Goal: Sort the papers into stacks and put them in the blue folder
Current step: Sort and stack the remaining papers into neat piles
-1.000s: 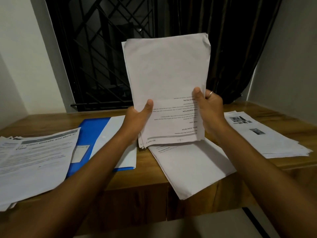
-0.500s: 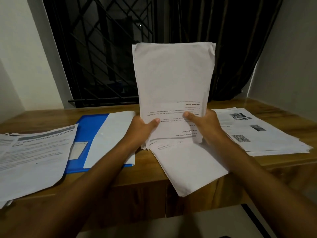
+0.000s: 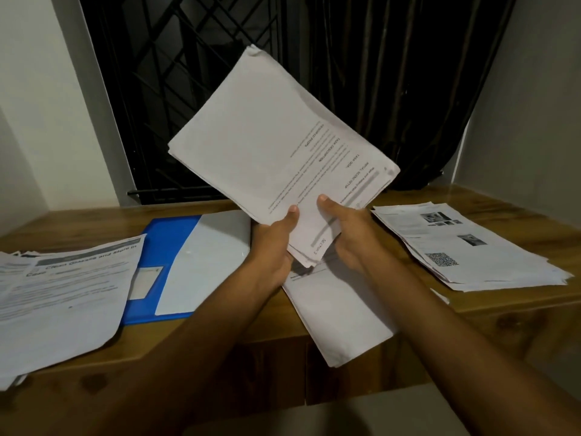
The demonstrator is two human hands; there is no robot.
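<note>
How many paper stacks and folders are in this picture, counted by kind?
Paper stacks on the table: 3 (left stack, middle stack, right stack)
Held stack, in left hand and right hand: 1
Blue folder: 1
Total: 5

Wooden table across the middle of the frame, printed paper pile at left, blue folder just beside it, white sheets overhanging the front edge at centre, paper stack at right (a QR code on its top page).
</note>
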